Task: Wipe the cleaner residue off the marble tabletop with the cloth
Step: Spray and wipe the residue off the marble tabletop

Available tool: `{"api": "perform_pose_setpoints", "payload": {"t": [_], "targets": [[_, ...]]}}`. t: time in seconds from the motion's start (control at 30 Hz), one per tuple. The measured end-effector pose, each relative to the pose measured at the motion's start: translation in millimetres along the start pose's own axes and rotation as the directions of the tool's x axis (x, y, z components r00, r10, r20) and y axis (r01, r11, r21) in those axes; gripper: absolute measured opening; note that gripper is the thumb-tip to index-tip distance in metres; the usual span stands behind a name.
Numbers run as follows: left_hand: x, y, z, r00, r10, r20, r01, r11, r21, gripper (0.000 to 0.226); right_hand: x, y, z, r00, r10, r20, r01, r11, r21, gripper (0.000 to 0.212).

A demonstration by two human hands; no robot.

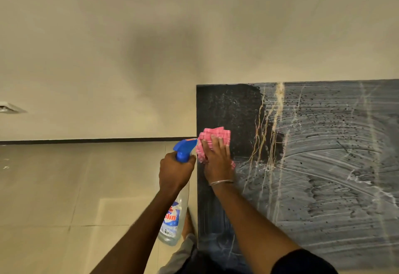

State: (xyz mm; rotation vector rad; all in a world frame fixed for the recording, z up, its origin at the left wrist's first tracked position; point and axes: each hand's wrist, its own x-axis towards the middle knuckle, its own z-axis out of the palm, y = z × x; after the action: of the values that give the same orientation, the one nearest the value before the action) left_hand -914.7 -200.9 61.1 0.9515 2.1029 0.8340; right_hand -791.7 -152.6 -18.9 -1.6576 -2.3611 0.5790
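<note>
Head view picks up the pink cloth (212, 142) bunched flat under the right hand (217, 161), fingers spread and pressing it onto the dark marble tabletop (233, 105) at its left edge, so the wipe looks well underway with 1 clean dark patch just beyond the fingertips. Off to the right of that hand the white residue (336, 165) sits in broad streaks, so the next stroke likely needs to sweep rightward with firm pressure, while the left hand (176, 171) grips the spray bottle (172, 219) by its neck, just beside the table edge.

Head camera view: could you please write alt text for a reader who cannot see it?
A right hand presses a pink cloth on a dark marble tabletop streaked with white residue. The left hand holds a spray bottle beside the table.
</note>
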Motion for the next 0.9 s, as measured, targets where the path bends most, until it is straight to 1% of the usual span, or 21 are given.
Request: {"api": "perform_pose_setpoints", "payload": {"t": [0.1, 0.17, 0.23, 0.3, 0.4, 0.47, 0.53, 0.6, 0.67, 0.73, 0.77, 0.83, 0.9], "targets": [[-8.2, -5.3, 2.6, 0.999, -0.031, -0.018, 0.031, 1.0, -0.004, 0.018, -4.7, 6.7, -2.8, 0.997, -0.076, 0.001, 0.076, 0.996, -0.037, 0.08], [-12.4, -6.5, 3.1, 0.999, -0.044, -0.018, 0.043, 0.999, -0.014, 0.018, -9.1, 27.1, -13.0, 0.997, -0.072, 0.026, 0.072, 0.997, -0.028, 0.08], [-15.7, -5.1, 2.9, 0.999, -0.047, -0.011, 0.047, 0.999, -0.024, 0.019, -16.3, 51.6, -27.3, 1.0, -0.003, -0.029, 0.004, 1.0, 0.012, 0.079], [-18.1, -3.6, 1.7, 0.999, -0.046, -0.004, 0.046, 0.999, -0.029, 0.019, -21.8, 83.1, -38.6, 0.992, 0.109, -0.065, -0.106, 0.993, 0.049, 0.078], [-19.5, -2.7, -1.9, 1.0, -0.028, -0.001, 0.028, 0.999, -0.029, 0.017, -25.8, 114.8, -53.7, 0.968, 0.212, -0.133, -0.211, 0.977, 0.018, 0.069], [-19.5, -3.8, -6.1, 1.0, -0.022, 0.0, 0.022, 1.0, -0.02, 0.017, -26.0, 112.5, -54.7, 0.938, 0.286, -0.195, -0.287, 0.958, 0.023, 0.067], [-19.5, -4.3, -11.0, 1.0, -0.016, -0.005, 0.016, 1.0, -0.015, 0.017, -23.6, 94.3, -46.9, 0.905, 0.359, -0.226, -0.357, 0.933, 0.054, 0.068], [-19.1, -5.9, -17.0, 1.0, -0.002, -0.004, 0.002, 1.0, -0.01, 0.018, -18.3, 68.0, -32.5, 0.894, 0.376, -0.245, -0.369, 0.926, 0.075, 0.07], [-18.7, -7.6, -21.9, 1.0, 0.007, 0.007, -0.007, 1.0, -0.004, 0.019, -12.8, 39.3, -13.0, 0.935, 0.292, -0.201, -0.283, 0.956, 0.074, 0.074], [-17.7, -10.3, -25.8, 1.0, 0.016, 0.009, -0.016, 1.0, 0.005, 0.018, -11.2, 7.8, 7.7, 0.982, 0.133, -0.137, -0.127, 0.991, 0.047, 0.079], [-17.1, -11.6, -27.5, 1.0, 0.018, 0.003, -0.018, 1.0, 0.01, 0.019, -11.0, -6.0, 16.9, 0.993, 0.043, -0.114, -0.04, 0.999, 0.03, 0.082], [-15.1, -14.0, -30.6, 1.0, 0.024, -0.006, -0.024, 1.0, 0.016, 0.02, -14.3, -22.3, 25.7, 0.995, -0.067, -0.072, 0.067, 0.998, -0.001, 0.087], [-12.7, -17.8, -32.5, 1.0, 0.031, -0.002, -0.03, 0.999, 0.021, 0.021, -17.3, -15.5, 23.2, 0.986, -0.158, -0.06, 0.159, 0.987, 0.001, 0.086]]}}
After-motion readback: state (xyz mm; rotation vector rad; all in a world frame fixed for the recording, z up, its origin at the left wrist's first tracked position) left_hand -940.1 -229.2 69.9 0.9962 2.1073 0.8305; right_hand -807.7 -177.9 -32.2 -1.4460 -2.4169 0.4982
